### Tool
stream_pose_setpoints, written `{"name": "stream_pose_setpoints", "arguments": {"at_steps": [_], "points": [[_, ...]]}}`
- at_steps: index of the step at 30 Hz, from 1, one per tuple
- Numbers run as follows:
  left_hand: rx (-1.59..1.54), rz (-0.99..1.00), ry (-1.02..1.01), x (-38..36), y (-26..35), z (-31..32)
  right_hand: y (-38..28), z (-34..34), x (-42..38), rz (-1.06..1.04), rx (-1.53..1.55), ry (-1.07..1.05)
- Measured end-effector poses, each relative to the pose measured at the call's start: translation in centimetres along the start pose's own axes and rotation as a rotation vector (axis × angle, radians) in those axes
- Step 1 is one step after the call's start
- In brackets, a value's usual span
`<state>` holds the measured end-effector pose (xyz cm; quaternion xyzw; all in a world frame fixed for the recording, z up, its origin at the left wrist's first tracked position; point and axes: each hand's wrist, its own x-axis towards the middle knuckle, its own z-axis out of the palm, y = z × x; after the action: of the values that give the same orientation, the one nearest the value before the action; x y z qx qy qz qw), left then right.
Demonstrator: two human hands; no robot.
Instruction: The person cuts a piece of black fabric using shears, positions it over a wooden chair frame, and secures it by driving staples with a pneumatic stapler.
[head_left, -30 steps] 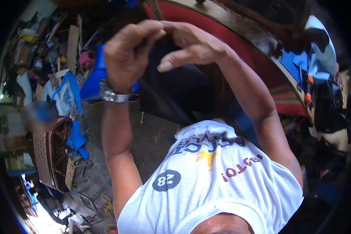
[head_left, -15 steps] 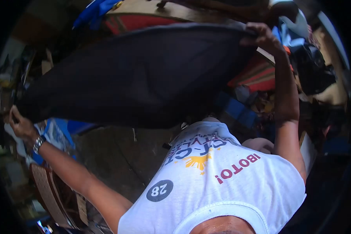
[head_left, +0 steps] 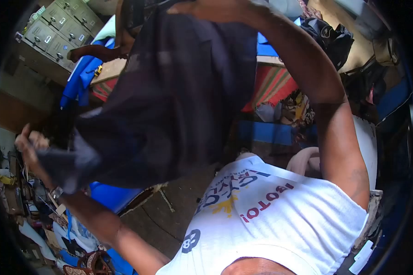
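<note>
The dark cloth [head_left: 179, 105] spreads in front of me, hiding part of the counter [head_left: 109, 72]. My right grip [head_left: 211, 10] holds its upper edge; my left grip [head_left: 30, 153] is beside its lower-left corner, though blur (the cloth is smeared too) keeps me from telling whether it pinches. My watch [head_left: 56, 192] sits just behind that grip.

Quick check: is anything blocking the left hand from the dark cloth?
Nothing visible blocks it. The left hand is beside the near-left end of the dark cloth; blur hides whether the fingers grip it.
</note>
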<state>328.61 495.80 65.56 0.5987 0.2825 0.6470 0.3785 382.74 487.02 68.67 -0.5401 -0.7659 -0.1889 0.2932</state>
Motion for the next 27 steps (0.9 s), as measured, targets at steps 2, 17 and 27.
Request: {"name": "stream_pose_setpoints", "arguments": {"at_steps": [2, 17, 27], "points": [[0.303, 0.069, -0.114, -2.3, -0.4, 12.6, -0.6, 1.4, 2.1, -0.043, -0.093, -0.035], [0.969, 0.302, -0.848, 19.3, -6.6, 23.2, 20.6, -8.1, 4.5, 0.383, -0.316, 0.091], [1.638, 0.303, -0.196, 41.8, -21.6, 23.5, 19.0, 0.4, 5.9, 0.133, -0.012, -0.414]]}}
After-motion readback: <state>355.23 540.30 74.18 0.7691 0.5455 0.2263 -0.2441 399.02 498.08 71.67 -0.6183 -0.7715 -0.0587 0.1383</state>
